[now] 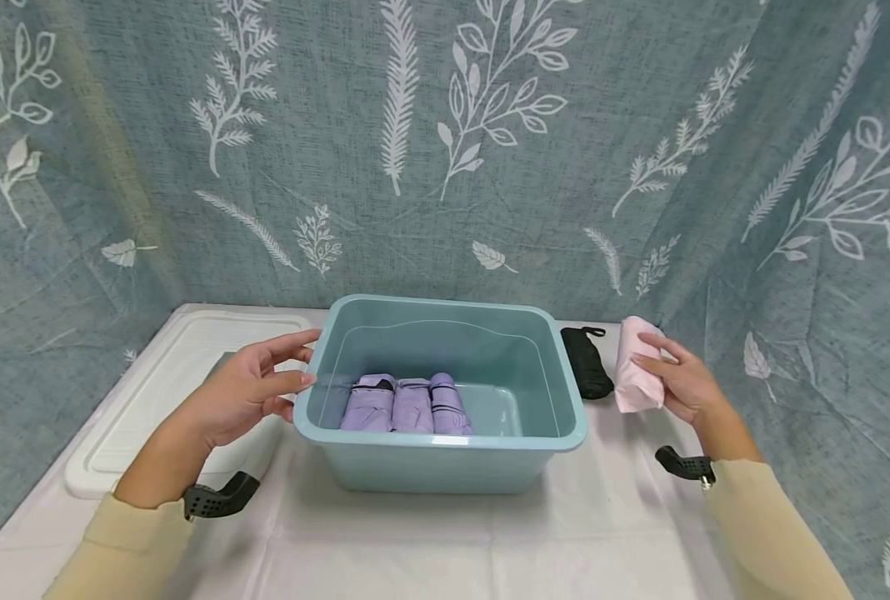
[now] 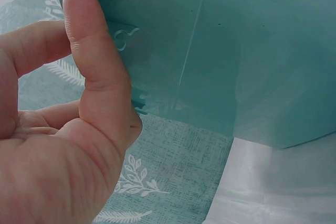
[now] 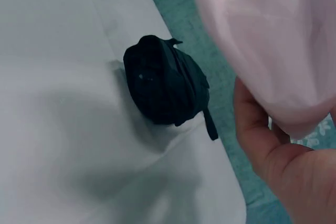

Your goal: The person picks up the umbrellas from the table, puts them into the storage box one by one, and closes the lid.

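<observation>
A light blue plastic bin [image 1: 437, 462] stands on the white-covered table. Inside it, along the left and middle, lie three purple rolled fabric bundles [image 1: 412, 407] side by side. My left hand [image 1: 246, 387] is at the bin's left rim, its fingertips and thumb touching the edge; the left wrist view shows the thumb [image 2: 97, 40] stretched up along the outer wall. To the right of the bin, my right hand [image 1: 681, 379] holds a pink fabric bundle [image 1: 636, 367] above the table, between thumb and fingers. Close by lies a black pouch [image 1: 586, 364] with a loop strap.
At the left, a white lid [image 1: 152, 392] lies flat on the table, with a grey flat item [image 1: 253, 454] on it, partly hidden by my left forearm. A blue-green curtain [image 1: 430, 167] with white leaf prints hangs behind and at both sides.
</observation>
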The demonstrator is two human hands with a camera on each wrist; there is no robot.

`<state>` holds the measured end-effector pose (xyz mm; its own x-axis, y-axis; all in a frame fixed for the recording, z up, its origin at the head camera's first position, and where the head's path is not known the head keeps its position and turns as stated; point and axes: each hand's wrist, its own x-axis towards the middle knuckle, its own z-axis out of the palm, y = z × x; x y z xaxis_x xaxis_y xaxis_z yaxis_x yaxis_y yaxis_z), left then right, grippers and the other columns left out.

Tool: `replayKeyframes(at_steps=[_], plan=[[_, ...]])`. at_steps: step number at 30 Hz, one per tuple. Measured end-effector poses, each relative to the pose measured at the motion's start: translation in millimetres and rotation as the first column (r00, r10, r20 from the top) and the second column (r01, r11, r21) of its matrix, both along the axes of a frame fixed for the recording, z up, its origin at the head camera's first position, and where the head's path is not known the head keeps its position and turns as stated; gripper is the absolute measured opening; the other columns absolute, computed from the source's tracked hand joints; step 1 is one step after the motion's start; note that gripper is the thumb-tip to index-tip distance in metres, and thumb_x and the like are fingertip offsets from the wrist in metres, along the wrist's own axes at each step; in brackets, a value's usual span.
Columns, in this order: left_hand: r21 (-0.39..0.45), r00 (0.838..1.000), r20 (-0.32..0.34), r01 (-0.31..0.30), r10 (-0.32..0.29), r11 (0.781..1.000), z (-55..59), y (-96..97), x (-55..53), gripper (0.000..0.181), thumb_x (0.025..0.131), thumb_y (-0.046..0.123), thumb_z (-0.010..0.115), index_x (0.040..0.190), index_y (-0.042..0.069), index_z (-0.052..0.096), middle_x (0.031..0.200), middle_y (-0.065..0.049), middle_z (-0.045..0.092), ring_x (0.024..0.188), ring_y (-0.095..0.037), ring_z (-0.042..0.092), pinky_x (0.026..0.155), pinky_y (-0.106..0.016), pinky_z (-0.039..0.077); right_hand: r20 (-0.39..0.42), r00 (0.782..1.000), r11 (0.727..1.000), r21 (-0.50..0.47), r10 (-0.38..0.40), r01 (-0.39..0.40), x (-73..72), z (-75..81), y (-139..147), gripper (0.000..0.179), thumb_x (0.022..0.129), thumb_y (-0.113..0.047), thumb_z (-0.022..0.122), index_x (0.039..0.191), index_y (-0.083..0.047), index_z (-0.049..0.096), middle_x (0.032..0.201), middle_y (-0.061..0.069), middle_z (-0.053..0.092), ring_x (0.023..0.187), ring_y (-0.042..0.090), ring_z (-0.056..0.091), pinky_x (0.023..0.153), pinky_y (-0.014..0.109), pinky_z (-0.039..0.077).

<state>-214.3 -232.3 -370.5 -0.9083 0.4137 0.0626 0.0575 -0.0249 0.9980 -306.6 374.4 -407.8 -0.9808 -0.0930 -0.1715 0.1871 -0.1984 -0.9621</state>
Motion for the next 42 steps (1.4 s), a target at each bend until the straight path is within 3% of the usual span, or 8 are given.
replayKeyframes(at_steps=[9,22,30,42], plan=[[-0.011,1.000,0.007,-0.008,0.008,1.000,1.2,1.4,0.5,0.069,0.100,0.000,0.059,0.160,-0.003,0.025,0.126,-0.009,0.049,0.083,-0.012,0.071,0.062,-0.029,0.061,-0.055,0.998,0.996,-0.080,0.033,-0.037,10.5,10.5,-6.6,0.037,0.099,0.002,0.063,0.118,-0.027,0.075,0.106,0.002,0.063,0.084,0.013,0.071,0.069,0.023,0.061],[-0.009,1.000,0.003,-0.003,0.003,1.000,2.5,1.8,0.8,0.069,0.100,0.000,0.058,0.160,-0.003,0.024,0.124,-0.009,0.049,0.083,-0.012,0.071,0.061,-0.029,0.061,-0.072,0.992,0.994,0.054,0.104,-0.100,22.9,43.6,-20.9,0.037,0.098,0.002,0.064,0.118,-0.028,0.072,0.118,0.002,0.055,0.092,0.016,0.069,0.074,0.029,0.062],[-0.007,1.000,0.005,-0.001,0.001,1.000,1.8,1.7,0.1,0.070,0.100,-0.001,0.058,0.160,-0.004,0.023,0.124,-0.009,0.049,0.083,-0.012,0.071,0.061,-0.030,0.061,-0.163,0.971,0.984,0.076,0.175,-0.164,29.9,62.0,-34.1,0.043,0.098,0.006,0.061,0.129,-0.024,0.069,0.125,0.001,0.056,0.099,0.017,0.067,0.077,0.030,0.063],[-0.014,1.000,0.008,-0.009,0.009,1.000,1.0,1.5,-1.0,0.070,0.100,0.000,0.059,0.161,-0.003,0.024,0.125,-0.009,0.048,0.080,-0.012,0.070,0.061,-0.029,0.062,-0.205,0.965,0.979,0.152,0.164,-0.134,37.8,81.4,-54.7,0.043,0.097,0.004,0.065,0.133,-0.020,0.066,0.141,0.002,0.035,0.098,0.017,0.068,0.072,0.029,0.063]])
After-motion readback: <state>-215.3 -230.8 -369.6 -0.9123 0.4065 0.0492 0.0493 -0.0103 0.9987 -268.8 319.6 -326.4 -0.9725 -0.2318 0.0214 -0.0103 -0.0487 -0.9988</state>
